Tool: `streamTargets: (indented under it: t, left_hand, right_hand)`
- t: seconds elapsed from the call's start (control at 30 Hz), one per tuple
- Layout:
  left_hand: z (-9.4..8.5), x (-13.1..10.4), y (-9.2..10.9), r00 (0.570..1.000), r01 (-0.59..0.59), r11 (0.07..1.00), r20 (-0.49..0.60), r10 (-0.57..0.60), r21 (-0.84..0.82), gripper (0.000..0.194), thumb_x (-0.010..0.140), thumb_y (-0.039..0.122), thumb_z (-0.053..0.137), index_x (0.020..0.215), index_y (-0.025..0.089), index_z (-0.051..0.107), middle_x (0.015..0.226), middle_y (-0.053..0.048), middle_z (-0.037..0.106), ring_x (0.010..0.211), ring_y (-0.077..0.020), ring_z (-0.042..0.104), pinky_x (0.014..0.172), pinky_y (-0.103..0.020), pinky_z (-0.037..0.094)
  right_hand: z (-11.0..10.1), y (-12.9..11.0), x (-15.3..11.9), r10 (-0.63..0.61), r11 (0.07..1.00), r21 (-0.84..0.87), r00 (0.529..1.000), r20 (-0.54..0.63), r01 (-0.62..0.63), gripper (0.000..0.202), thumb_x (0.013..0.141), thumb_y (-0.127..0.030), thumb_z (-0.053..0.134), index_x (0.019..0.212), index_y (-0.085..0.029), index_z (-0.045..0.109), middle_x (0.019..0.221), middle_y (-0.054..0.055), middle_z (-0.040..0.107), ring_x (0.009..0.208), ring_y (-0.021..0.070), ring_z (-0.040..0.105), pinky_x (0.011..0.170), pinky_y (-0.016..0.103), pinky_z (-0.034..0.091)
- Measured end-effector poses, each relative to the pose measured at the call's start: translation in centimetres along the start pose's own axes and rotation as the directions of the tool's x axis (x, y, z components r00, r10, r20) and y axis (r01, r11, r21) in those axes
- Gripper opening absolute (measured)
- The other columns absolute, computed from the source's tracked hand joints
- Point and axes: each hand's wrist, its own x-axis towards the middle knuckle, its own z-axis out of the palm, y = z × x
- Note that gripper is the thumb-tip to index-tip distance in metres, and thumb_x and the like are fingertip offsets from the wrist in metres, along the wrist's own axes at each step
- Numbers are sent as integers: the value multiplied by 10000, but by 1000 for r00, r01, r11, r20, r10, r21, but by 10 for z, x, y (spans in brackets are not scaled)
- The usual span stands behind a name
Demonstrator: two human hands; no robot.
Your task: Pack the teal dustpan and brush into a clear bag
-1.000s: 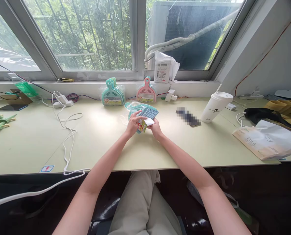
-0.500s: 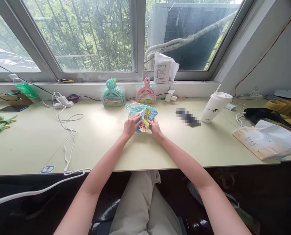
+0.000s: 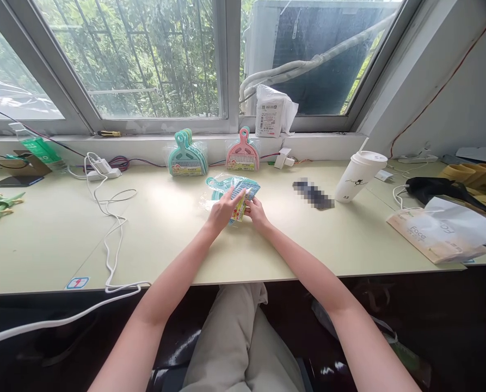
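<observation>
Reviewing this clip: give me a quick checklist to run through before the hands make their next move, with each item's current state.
1. Left hand on the paper label: ok.
2. Right hand on the label: ok.
3. Blue dustpan set resting on the table: ok.
4. Label fully seated on the set: cannot tell.
5. Cup upright, apart from the hands: ok.
6. White cable apart from the hands: ok.

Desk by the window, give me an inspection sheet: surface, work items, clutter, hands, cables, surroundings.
Surface: pale green desk, mostly bare in front.
Work items: blue dustpan set in clear wrap, printed label card at its front.
Clutter: teal dustpan sets, pink dustpan set, lidded cup, paper bag.
Hands: left hand and right hand both pinch the card.
Cables: white cable trails off the desk edge.
Surroundings: window, outdoor unit behind it.
</observation>
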Motion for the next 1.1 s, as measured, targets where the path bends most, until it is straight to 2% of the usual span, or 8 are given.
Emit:
streamTargets:
  t: [0.17,0.37,0.63,0.8,0.9,1.0,1.1]
  left_hand:
    - [-4,-1,6,997,-72,997,35,73,-19,589,918,100,322,1418,343,517,1570,-69,381,1403,-306,416,961,-427,533]
    - [4,2,-2,999,-38,999,13,38,4,520,915,105,339,1374,213,558,1600,-111,310,1449,-324,337,1029,-457,496]
    - [7,3,-4,995,-33,999,-92,36,29,528,894,156,408,1411,172,516,1594,-115,323,1490,-294,252,1192,-484,279]
    - [7,3,-5,997,-21,998,-67,25,57,525,901,165,381,1408,151,519,1597,-155,299,1484,-334,253,1188,-582,209]
    - [6,2,-5,995,-47,998,-82,51,52,508,907,164,377,1386,174,548,1587,-145,323,1489,-345,238,1189,-657,67]
    - [2,1,-2,988,-92,995,-120,96,40,502,904,160,398,1375,213,562,1592,-106,324,1503,-332,198,1170,-678,-83]
    - [-3,1,3,986,-95,995,-130,99,38,514,893,155,420,1385,221,554,1595,-95,316,1511,-332,168,1150,-693,-133]
  right_hand:
    - [1,-1,-2,-3,1000,-11,1000,25,4,231,810,-253,622,1038,-228,593,899,-2,725,707,151,716,744,336,615]
    - [1,-1,-1,3,999,-32,1000,-11,-4,168,815,-219,600,982,-216,587,786,-32,703,672,140,711,768,342,615]
    - [4,0,-4,-14,996,-91,999,41,18,158,797,-198,609,954,-211,596,785,-32,714,745,158,720,812,372,615]
    - [5,3,-4,-21,994,-103,999,45,26,178,790,-206,617,967,-214,604,750,-47,703,713,151,719,792,360,619]
    - [5,4,-4,-18,994,-106,999,43,22,180,792,-206,612,972,-212,605,724,-54,694,693,152,719,776,351,619]
    - [5,4,-4,-26,993,-112,998,53,32,186,790,-207,619,976,-212,605,708,-59,690,673,149,713,761,343,620]
    - [4,4,-3,-44,992,-119,997,66,52,177,783,-223,640,957,-209,610,720,-53,699,665,146,707,743,335,620]
